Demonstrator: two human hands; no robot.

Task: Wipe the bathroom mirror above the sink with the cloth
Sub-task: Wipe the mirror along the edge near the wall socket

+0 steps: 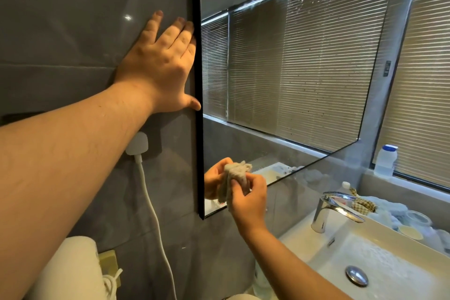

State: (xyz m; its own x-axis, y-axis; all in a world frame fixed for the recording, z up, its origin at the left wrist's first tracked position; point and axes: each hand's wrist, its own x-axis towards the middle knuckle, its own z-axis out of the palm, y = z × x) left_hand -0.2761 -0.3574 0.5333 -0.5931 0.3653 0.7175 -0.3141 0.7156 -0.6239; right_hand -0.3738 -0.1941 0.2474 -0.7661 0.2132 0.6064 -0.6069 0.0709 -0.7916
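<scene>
A flat left hand (pixel 160 66) is resting on the grey tiled wall (pixel 73 19) beside the black-framed mirror (pixel 292 68), above the white basin (pixel 379 258).

Wiping mirror (pixel 304 68), low left corner.
Right hand (pixel 248 198) pinches cloth (pixel 235 178) against mirror; left hand (pixel 162 63) flat beside its left edge.

open mirror (pixel 304 68) glass, faucet (pixel 333 209) below right
</scene>
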